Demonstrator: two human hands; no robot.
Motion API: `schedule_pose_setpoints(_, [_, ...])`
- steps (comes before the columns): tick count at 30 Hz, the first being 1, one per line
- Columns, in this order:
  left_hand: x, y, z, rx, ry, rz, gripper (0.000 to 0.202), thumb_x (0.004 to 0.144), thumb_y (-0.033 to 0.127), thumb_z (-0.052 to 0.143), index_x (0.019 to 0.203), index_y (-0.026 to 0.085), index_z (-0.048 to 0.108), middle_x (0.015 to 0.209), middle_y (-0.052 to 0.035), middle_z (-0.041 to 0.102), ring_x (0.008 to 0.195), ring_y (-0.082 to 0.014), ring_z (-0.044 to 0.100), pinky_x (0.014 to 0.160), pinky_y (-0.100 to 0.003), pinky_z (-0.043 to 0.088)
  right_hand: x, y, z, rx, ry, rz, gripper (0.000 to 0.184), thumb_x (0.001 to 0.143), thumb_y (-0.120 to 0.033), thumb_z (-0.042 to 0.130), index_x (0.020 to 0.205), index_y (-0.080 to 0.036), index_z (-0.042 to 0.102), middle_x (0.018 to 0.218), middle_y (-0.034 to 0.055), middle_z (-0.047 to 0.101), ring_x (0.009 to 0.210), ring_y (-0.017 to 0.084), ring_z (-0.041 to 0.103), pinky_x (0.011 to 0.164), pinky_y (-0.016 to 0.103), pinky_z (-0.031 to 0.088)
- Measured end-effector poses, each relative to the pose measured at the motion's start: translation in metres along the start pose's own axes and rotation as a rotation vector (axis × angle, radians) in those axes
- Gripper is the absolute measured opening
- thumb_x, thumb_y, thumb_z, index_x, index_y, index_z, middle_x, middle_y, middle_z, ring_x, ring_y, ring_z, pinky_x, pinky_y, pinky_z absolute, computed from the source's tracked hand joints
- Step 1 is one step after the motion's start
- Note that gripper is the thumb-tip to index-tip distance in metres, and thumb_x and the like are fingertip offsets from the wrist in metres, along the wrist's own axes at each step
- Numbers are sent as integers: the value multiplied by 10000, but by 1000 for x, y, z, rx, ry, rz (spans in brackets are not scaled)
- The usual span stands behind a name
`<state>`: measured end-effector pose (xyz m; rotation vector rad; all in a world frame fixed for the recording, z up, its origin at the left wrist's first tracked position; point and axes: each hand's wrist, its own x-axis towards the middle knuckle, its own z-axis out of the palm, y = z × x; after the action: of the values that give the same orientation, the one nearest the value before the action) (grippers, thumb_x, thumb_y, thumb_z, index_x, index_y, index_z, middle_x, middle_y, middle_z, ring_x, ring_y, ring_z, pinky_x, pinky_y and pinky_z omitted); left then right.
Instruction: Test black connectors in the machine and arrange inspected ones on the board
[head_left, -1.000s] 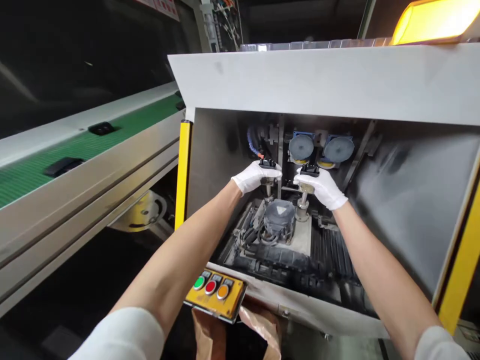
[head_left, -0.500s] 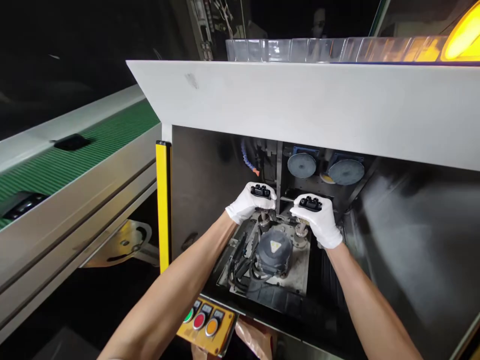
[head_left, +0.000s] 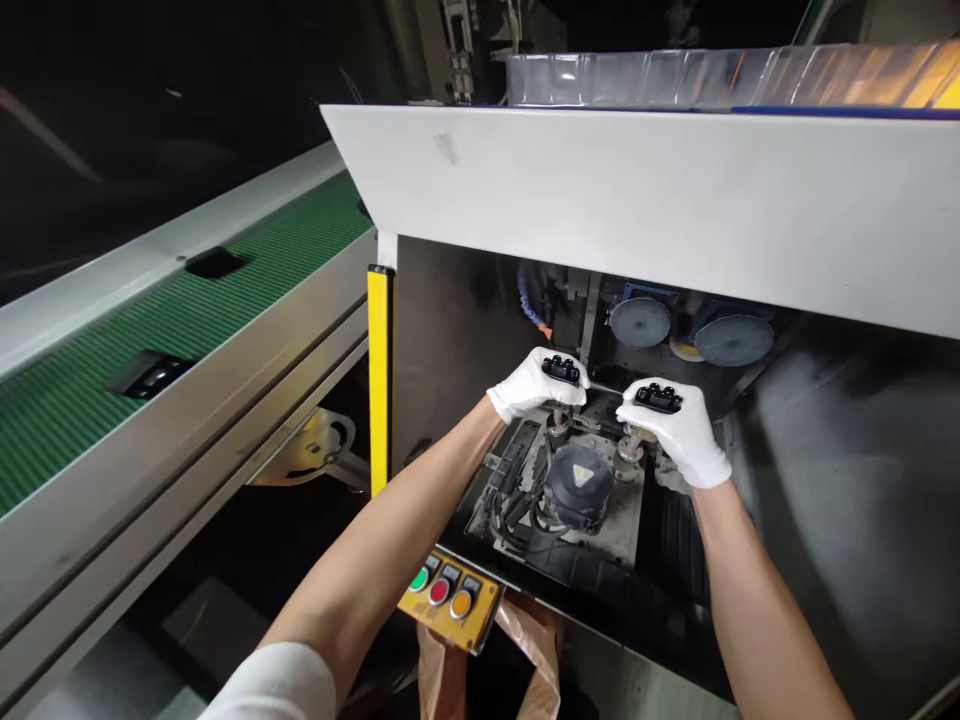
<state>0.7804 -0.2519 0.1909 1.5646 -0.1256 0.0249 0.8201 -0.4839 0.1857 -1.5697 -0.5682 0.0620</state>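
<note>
Deep shadow fills the upper left; the white panel (head_left: 652, 195) looks bright; clear plastic (head_left: 709, 80) glows amber at right.

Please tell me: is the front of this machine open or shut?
Open: the left hand and right hand reach in below the white panel, and the dark unit inside shows.

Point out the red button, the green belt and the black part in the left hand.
Red button (head_left: 440, 592), head view: its cap.
Green belt (head_left: 190, 314), head view: bare stretch.
Black part (head_left: 561, 370), head view: visible face.
</note>
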Motion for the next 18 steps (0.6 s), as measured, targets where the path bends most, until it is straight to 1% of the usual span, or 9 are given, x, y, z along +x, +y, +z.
schedule_pose_setpoints(3, [0,2,0,-27,10,18,315,506,221,932,741,104,759,667,-13,675,622,-112,574,635,-250,460,7,-23,0,121,110,-75,140,712,-259,839,762,-184,732,664,-6,721,618,158,681,629,282,553])
schedule_pose_setpoints(4, [0,2,0,-52,21,24,319,501,215,931,743,103,757,670,-13,678,625,-112,579,636,-249,462,9,-35,0,119,103,-108,144,721,-259,847,766,-186,732,666,-7,721,620,156,684,637,281,556])
schedule_pose_setpoints(6, [1,2,0,-108,29,28,326,501,202,925,760,100,753,673,-16,686,621,-111,589,630,-244,464,9,-62,2,21,-10,-141,204,685,-279,911,775,-183,754,709,-2,735,639,155,686,646,282,557])
schedule_pose_setpoints(8, [2,1,1,-149,11,34,324,506,171,910,771,87,744,666,-22,690,605,-104,593,619,-234,463,-3,-83,6,-51,-162,-116,253,680,-321,941,815,-183,779,727,9,735,635,161,675,622,292,542])
schedule_pose_setpoints(10, [2,0,2,-179,-16,45,298,521,129,880,768,73,723,646,-28,691,583,-99,597,601,-223,457,-26,-91,13,55,-243,-82,229,770,-362,892,886,-198,782,717,17,722,627,175,660,613,322,531])
schedule_pose_setpoints(12, [2,0,6,-208,-40,61,257,562,80,839,772,69,692,628,-32,691,567,-100,612,580,-213,443,-57,-83,22,250,-245,-31,195,873,-398,793,964,-227,764,709,24,701,636,196,652,637,363,539])
schedule_pose_setpoints(14, [4,0,9,-216,-31,87,210,641,33,780,817,62,668,613,-14,682,565,-90,624,580,-203,422,-92,-62,34,376,-182,56,217,916,-454,719,969,-246,747,703,23,664,631,197,621,665,390,555])
schedule_pose_setpoints(16, [5,4,9,-179,12,117,131,747,7,689,870,32,655,600,14,656,576,-54,613,614,-206,406,-127,-36,50,380,-93,126,245,935,-499,673,936,-261,730,696,15,622,615,185,584,708,404,584])
schedule_pose_setpoints(18, [3,17,7,-142,36,127,66,823,35,615,873,2,645,632,8,659,584,-16,579,637,-226,396,-163,-14,65,232,-45,65,201,939,-480,678,949,-282,711,715,5,609,626,180,578,773,414,605])
